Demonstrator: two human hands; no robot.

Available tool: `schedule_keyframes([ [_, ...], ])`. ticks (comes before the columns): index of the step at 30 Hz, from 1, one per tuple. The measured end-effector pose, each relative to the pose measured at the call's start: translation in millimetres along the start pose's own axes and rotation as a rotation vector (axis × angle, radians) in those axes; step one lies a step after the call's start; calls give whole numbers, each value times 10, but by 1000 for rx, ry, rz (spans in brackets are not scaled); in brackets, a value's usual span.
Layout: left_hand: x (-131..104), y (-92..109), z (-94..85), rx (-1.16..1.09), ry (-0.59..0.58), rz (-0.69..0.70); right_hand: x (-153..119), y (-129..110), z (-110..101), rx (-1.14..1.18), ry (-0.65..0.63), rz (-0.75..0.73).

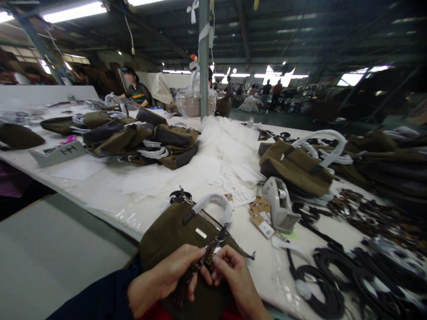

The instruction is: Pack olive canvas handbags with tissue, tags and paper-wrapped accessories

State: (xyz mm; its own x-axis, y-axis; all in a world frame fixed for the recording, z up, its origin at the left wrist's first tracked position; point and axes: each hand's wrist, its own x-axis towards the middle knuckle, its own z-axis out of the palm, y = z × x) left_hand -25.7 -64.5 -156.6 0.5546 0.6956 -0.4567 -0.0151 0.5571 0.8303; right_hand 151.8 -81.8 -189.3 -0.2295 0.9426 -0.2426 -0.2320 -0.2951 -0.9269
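Note:
An olive-green handbag (167, 233) lies in front of me at the table's near edge, its handle (215, 200) wrapped in white material. Over its front, my left hand (173, 269) grips a dark patterned strap (209, 254) between thumb and fingers. My right hand (230, 266) is beside it, thumb and index finger pinched on the same strap near a small white piece. A metal plate (200, 233) shows on the bag above my fingers. The strap's lower end hangs partly hidden behind my left hand.
Olive bags (133, 138) are heaped at the left back; another bag (295, 166) stands right of white sheets (216, 142). A tape dispenser (278, 204), tags (262, 218) and coiled black straps (320, 284) lie at right. A person (136, 91) sits across the table.

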Motion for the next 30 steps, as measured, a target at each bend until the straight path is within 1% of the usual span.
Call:
schedule_keyframes([
  [2,23,-32,48,-46,11,23,2,-10,-11,7,-30,8],
  [5,85,-133,91,-93,94,47,2,-13,-49,-29,-63,15],
  [7,119,-197,96,-90,141,54,7,-28,-99,-100,-91,36],
  [9,134,-229,95,-93,166,53,30,-75,-174,-226,-72,36],
  [11,133,-225,100,-100,174,46,87,-159,-263,-440,38,-47],
  [13,125,-207,107,-96,175,46,180,-261,-343,-734,192,-187],
  [14,120,-200,110,-91,171,44,236,-309,-373,-894,248,-244],
  [16,112,-197,107,-92,167,46,347,-385,-403,-1171,288,-298],
  [18,106,-206,95,-99,173,50,433,-427,-395,-1329,263,-297],
  [20,99,-210,79,-103,179,49,470,-440,-357,-1339,232,-302],
  [24,86,-183,60,-89,159,24,368,-420,-223,-1081,172,-379],
  [26,85,-172,51,-76,155,30,259,-387,-142,-991,71,-426],
  [28,89,-183,35,-64,160,48,149,-334,-70,-979,-54,-471],
  [30,97,-217,15,-66,174,58,69,-268,-27,-1001,-131,-498],
])
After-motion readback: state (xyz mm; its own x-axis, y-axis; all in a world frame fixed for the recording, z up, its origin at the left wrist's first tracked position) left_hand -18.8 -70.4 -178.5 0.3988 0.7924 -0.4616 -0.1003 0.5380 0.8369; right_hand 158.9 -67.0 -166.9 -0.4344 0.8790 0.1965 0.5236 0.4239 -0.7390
